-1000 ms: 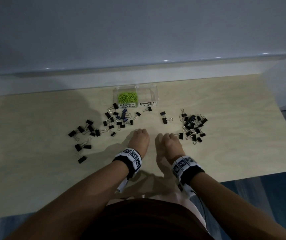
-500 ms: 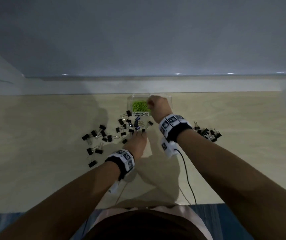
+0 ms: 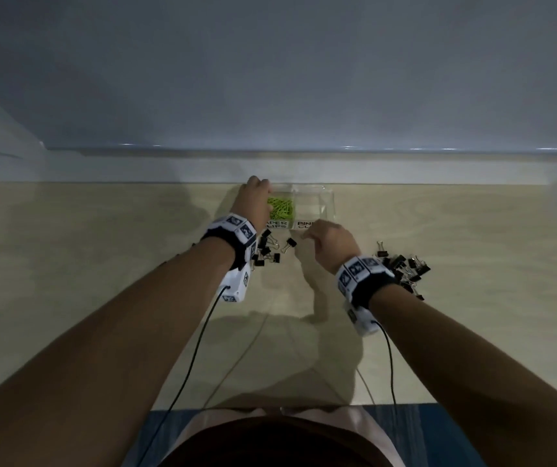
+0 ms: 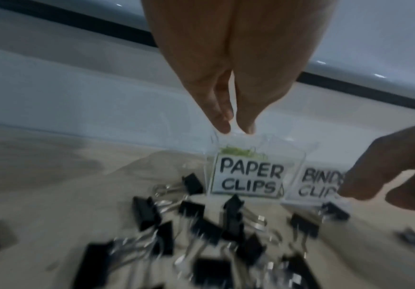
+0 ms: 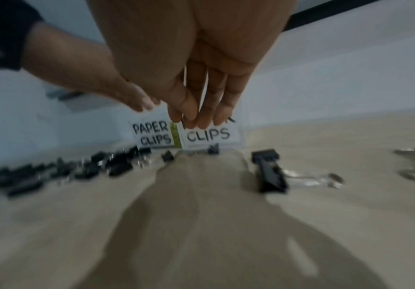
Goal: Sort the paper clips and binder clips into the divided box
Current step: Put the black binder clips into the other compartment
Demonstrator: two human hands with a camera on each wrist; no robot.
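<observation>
Divided box (image 3: pixel 329 200) near table's (image 3: pixel 102 264) far edge, hands alongside.

Fingertips (image 4: pixel 222 127) over divided box (image 4: pixel 248 176)

The table (image 3: pixel 102 264) is occupied by a clear box (image 3: pixel 329 203) and two groups of binder clips (image 3: pixel 401 264), left and right.

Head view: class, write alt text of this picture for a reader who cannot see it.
A person's left hand reaches over the green paper clips in a clear divided box on a pale wooden table. The right hand hovers near the box's front, at its binder-clip label, and black binder clips lie scattered on the table.
</observation>
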